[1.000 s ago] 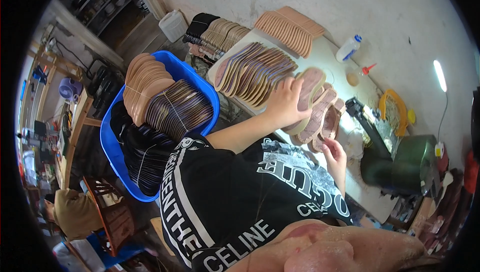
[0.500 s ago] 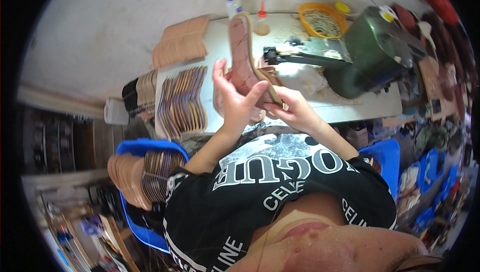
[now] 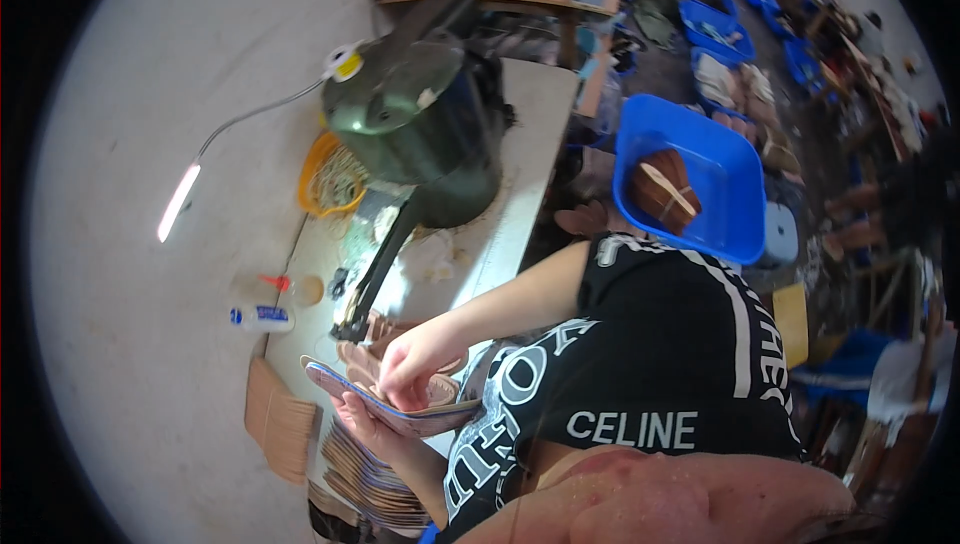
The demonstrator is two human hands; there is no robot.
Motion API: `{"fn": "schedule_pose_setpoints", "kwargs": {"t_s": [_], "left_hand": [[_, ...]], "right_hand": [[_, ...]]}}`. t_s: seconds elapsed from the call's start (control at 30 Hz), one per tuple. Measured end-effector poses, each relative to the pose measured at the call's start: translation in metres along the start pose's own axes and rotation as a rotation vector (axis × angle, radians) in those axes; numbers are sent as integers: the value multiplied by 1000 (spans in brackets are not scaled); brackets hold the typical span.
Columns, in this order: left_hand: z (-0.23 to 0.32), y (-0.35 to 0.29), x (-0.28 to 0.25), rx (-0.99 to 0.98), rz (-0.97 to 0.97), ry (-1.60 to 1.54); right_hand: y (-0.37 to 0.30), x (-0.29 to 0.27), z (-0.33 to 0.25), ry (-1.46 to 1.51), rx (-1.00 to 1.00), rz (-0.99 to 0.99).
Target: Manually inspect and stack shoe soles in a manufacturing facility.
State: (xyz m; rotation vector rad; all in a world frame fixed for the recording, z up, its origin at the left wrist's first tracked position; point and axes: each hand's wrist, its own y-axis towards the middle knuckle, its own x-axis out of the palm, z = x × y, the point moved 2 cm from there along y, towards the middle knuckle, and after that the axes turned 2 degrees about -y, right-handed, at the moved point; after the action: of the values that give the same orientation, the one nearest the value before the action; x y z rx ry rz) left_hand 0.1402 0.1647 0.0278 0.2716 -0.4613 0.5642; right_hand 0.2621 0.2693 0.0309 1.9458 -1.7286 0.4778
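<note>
A tan shoe insole (image 3: 425, 423) with a bluish edge is tilted close in front of my shirt. My left hand (image 3: 365, 426) grips it from the side and underneath, its fingers against the lower face. My right hand (image 3: 412, 362) is closed over the upper face, fingers curled down and pressed together. The insole's raised edge hides those fingertips, so I cannot tell what they pinch. More tan insole pieces (image 3: 358, 356) lie on the white table (image 3: 490, 262) just behind, under the narrow arm of a green machine (image 3: 410, 109).
Stacked tan insoles (image 3: 275, 419) and a row of dark-edged ones (image 3: 365, 484) stand near my left arm. A blue-capped bottle (image 3: 262, 318), red-nozzled bottle (image 3: 305, 290) and yellow basket (image 3: 308, 189) line the wall side. A blue tub (image 3: 735, 174) holds brown pieces. Someone's legs (image 3: 850, 209) show far right.
My view has swung to the right, bringing the blue tub in. The insole has tipped from upright to nearly flat. My right hand has moved from its end onto its upper face.
</note>
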Motion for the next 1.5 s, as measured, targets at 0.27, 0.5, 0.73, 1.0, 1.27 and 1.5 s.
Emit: {"fn": "schedule_pose_setpoints", "kwargs": {"t_s": [0.27,0.5,0.73,1.0,1.27,1.5], "left_hand": [[21,8,17,182,-75,111],[17,8,8,360,40,423],[20,19,3,148,44,292],[16,104,-12,195,130,235],[-21,150,-22,175,219,810],[-42,167,-17,60,173,888]], "right_hand": [[8,5,-25,-336,134,-60],[2,11,-36,-1091,-83,215],[-4,2,-13,-586,59,182],[-12,-25,1,-180,96,352],[-7,-20,3,-126,-59,580],[-16,-28,2,-99,-84,665]]}}
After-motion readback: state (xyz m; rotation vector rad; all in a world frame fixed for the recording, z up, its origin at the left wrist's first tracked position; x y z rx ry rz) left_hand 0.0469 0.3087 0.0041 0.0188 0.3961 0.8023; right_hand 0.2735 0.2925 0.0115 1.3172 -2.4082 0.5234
